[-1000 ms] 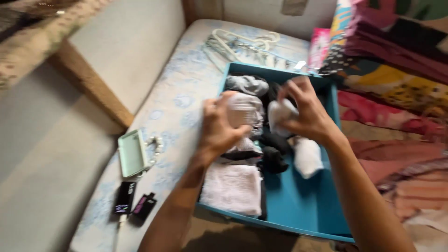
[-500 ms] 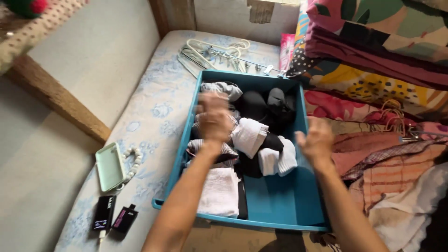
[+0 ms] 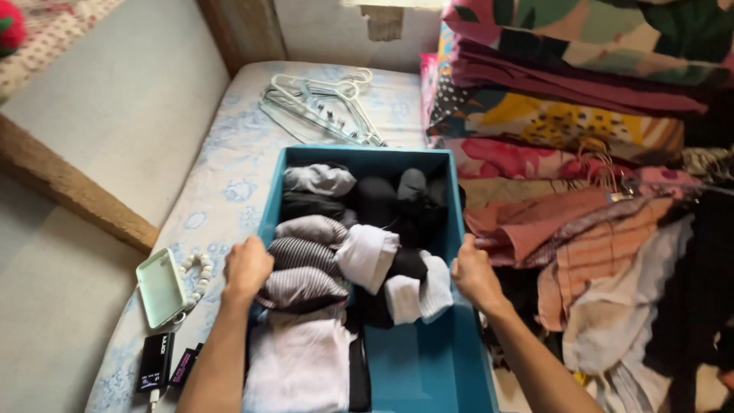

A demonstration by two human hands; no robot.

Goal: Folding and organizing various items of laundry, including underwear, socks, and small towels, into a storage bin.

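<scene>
The teal storage box (image 3: 428, 375) lies on the flowered mattress (image 3: 229, 183). It looks stiff but light, so its long sides are the best place to hold. The left hand (image 3: 246, 268) and right hand (image 3: 474, 275) each close on one side wall. Inside the box, rolled socks (image 3: 367, 256) and folded cloths look soft. Beyond the box lie white hangers (image 3: 321, 99).

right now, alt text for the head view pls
Two bare hands, left hand and right hand, grip the sides of a blue box of folded clothes on a bed. Hangers lie beyond it; a clothes pile sits right.
</scene>
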